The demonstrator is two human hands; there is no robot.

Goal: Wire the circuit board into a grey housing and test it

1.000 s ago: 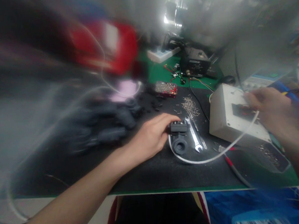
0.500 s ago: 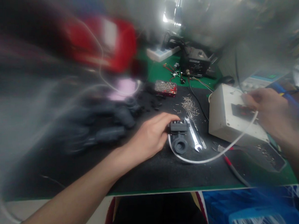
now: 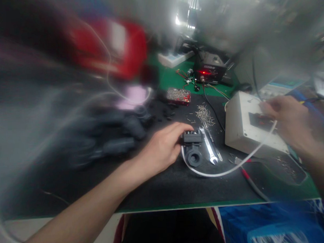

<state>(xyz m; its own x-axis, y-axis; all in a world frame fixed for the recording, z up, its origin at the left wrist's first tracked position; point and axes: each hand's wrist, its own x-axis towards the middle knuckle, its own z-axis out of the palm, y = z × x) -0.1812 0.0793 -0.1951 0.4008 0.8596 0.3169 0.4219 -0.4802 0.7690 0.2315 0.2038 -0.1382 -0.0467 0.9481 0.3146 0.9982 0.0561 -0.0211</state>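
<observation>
My left hand (image 3: 167, 144) grips a black plastic pipe fitting (image 3: 194, 156) by its boxy top, thumb and fingers around the left side. The fitting stands on the black mat, its hexagonal round opening facing me. From its left side a white cable (image 3: 220, 175) loops to the right, up to the front of a white box (image 3: 234, 131). There my right hand (image 3: 288, 117), slightly blurred, is closed around the cable's end against a dark panel. Its fingertips are partly hidden. A spanner (image 3: 210, 148) and a thin metal tool lie just right of the fitting.
Loose metal pins (image 3: 204, 115) lie in a pile behind the spanner, near a red tin (image 3: 178, 95) full of more. Red-handled cutters (image 3: 244, 173) lie before the white box, beside a clear bag (image 3: 290, 169). A black device (image 3: 209, 71) stands behind. Dark fittings (image 3: 120, 144) crowd the left.
A red light now glows on the black device at the back. Both hands hold nearly the same places; the whole view has shifted slightly.
</observation>
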